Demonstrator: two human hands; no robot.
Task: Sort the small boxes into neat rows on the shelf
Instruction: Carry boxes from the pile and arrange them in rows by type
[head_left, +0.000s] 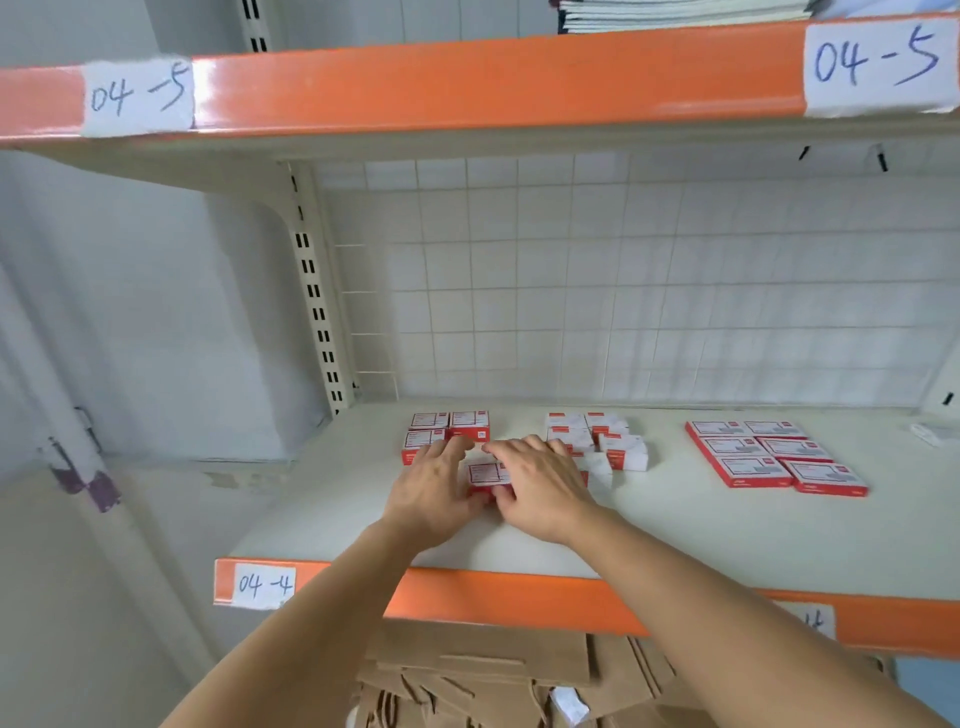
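**Both hands on one small box**

A red-and-white small box (487, 475) lies on the shelf (675, 525), pinched between the left hand (434, 491) and right hand (540, 486) (fingers curled round its sides). Just behind sit a tidy block of boxes (449, 428) and a looser cluster (597, 439); well to the right, flat packs (774, 457) form rows.

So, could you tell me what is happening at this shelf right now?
A person is sorting small red-and-white boxes on the shelf labelled 04-4. Both hands, left hand and right hand, are around one box near the front. A tidy block of six lies at the right; the middle cluster looks loose, and a small group sits behind the left hand.
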